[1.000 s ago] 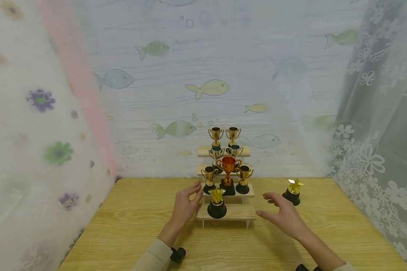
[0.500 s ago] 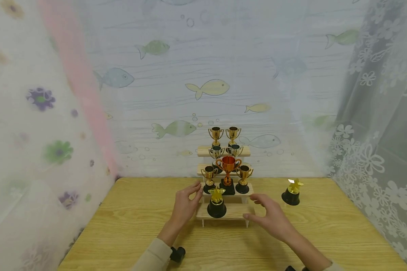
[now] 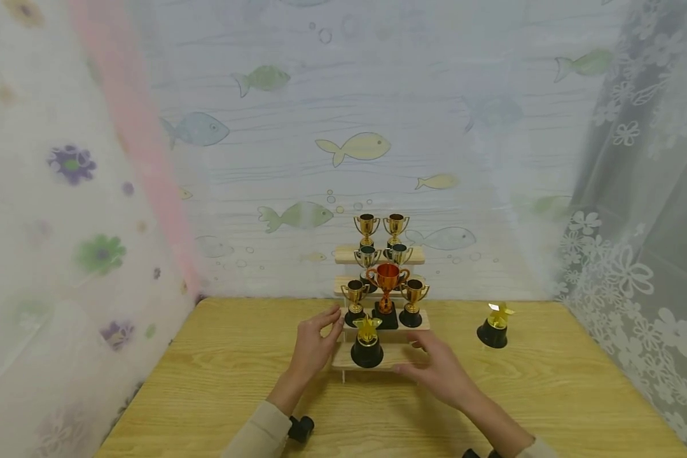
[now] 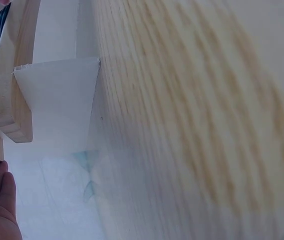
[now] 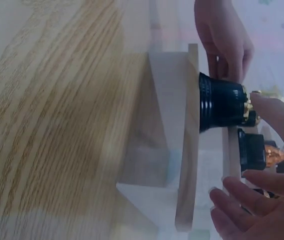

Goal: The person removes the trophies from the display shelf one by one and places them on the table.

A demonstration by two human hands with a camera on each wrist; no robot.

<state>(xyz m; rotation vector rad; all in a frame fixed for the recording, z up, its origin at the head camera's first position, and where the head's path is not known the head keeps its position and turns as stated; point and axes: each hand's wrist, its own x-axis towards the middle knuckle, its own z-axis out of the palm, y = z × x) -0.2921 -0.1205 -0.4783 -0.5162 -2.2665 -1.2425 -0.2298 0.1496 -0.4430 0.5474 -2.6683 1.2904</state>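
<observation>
A four-step wooden display stand (image 3: 397, 360) holds small trophies. My left hand (image 3: 313, 343) touches the left end of the second step from the front with fairly straight fingers; in the left wrist view its fingertips (image 4: 2, 167) are right at a step's end. My right hand (image 3: 442, 369) is at the front step's right part, thumb and fingers spread apart around nothing. Left of it on that step stands a gold star trophy (image 3: 367, 343) with a black base (image 5: 224, 102). Behind is an orange-red cup trophy (image 3: 387, 286) between two gold cups (image 3: 355, 299).
Silver cups (image 3: 367, 256) and gold cups (image 3: 367, 226) stand on the upper steps. A second star trophy (image 3: 494, 327) stands on the table (image 3: 223, 356) to the right. A fish-patterned curtain (image 3: 298, 159) hangs behind, close to the stand.
My right hand has moved left, from beside the stand to over the front step's right part. My left hand and the trophies have stayed in place.
</observation>
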